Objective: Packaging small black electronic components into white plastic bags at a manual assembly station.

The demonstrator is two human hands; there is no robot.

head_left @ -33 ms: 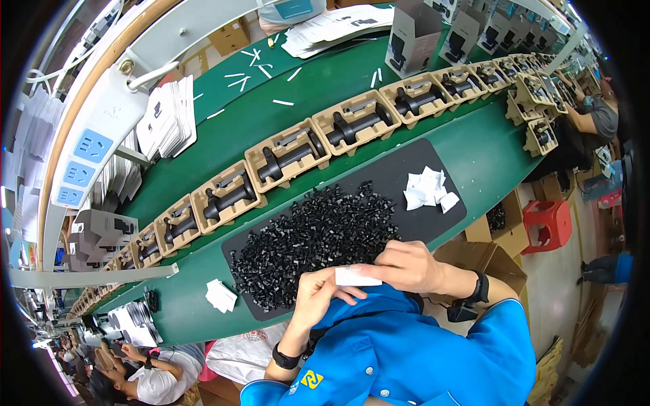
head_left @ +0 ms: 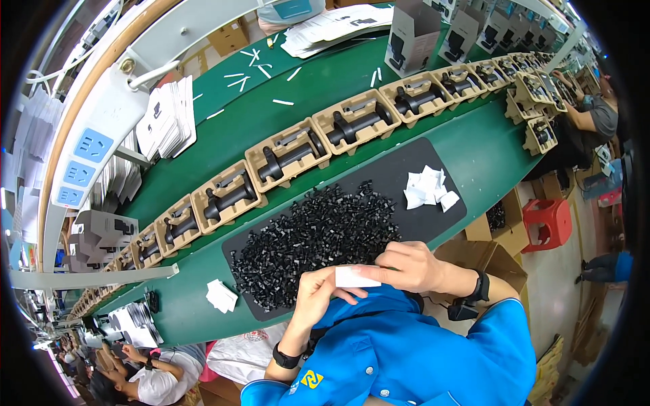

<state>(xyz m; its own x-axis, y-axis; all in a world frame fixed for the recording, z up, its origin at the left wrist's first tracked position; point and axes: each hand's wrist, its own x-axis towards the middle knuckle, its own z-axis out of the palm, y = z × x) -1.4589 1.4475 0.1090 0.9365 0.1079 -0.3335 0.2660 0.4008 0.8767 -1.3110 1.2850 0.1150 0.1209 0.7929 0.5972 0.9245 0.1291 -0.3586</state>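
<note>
Over the near edge of the bench, a small flat white piece (head_left: 357, 278), paper or a thin bag, is held between my two hands. My left hand (head_left: 314, 292) pinches its left end, with some fingers stretched out underneath. My right hand (head_left: 408, 266) has its thumb lying along the piece, its fingers curled. Just beyond them a wide heap of small black parts (head_left: 321, 233) covers much of a dark mat (head_left: 424, 157). A loose pile of white pieces (head_left: 425, 187) lies on the mat's right part; another small white stack (head_left: 221, 296) sits left of the mat.
Beyond the mat runs a row of cardboard trays (head_left: 287, 156) holding black devices. Printed cartons (head_left: 412, 40) and paper stacks (head_left: 168, 118) stand farther back. A power strip (head_left: 84, 155) is at left. Open boxes (head_left: 497, 260) and a red stool (head_left: 547, 225) are right. Co-workers sit on both sides.
</note>
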